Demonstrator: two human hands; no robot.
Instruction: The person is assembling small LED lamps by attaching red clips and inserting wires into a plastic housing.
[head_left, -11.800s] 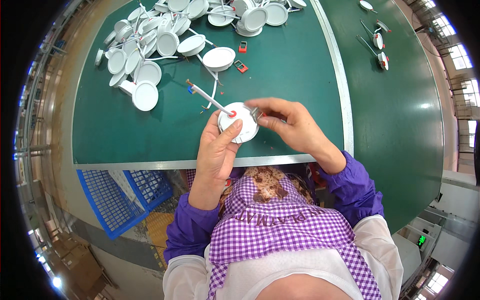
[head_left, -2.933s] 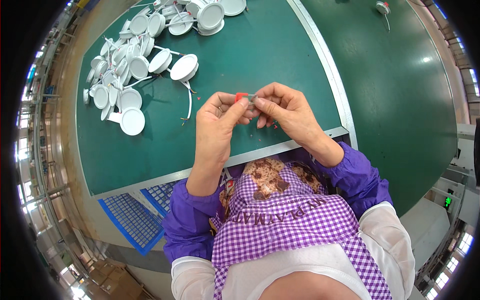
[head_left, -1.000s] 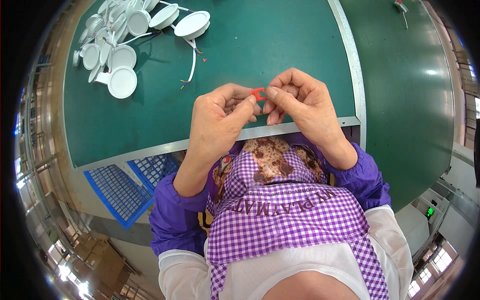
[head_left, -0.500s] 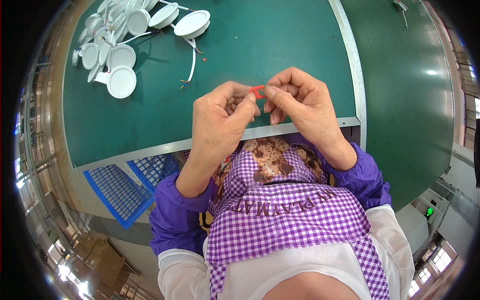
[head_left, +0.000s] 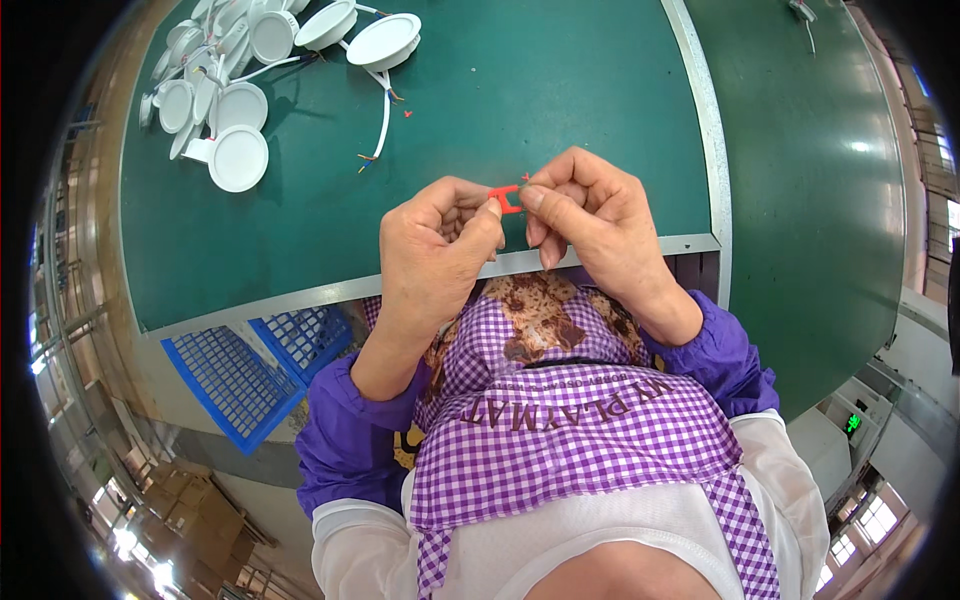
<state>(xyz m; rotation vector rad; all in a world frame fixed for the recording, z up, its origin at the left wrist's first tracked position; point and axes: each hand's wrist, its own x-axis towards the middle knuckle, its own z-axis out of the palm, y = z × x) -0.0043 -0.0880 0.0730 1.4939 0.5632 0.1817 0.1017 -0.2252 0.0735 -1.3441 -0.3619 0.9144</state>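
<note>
A small red plastic piece (head_left: 505, 199), with a gap through its middle, is held up above the front edge of the green table. My left hand (head_left: 432, 248) pinches its left end between thumb and forefinger, the other fingers curled in. At its right end, the thumb and forefinger of my right hand (head_left: 600, 218) are pressed together on it, hiding that end. A tiny red bit (head_left: 525, 177) shows just above those right fingertips; whether it is joined to the piece I cannot tell.
White round lamps (head_left: 238, 158) with cables lie heaped at the far left of the green table (head_left: 560, 90). A stripped white cable (head_left: 383, 125) and a red scrap (head_left: 408, 114) lie nearer. Metal edging (head_left: 706, 120) borders the table; a blue basket (head_left: 235, 385) stands below left.
Both hands have come slightly nearer to me with the red piece. More of its right end shows now, and a tiny red bit has appeared above the right fingertips.
</note>
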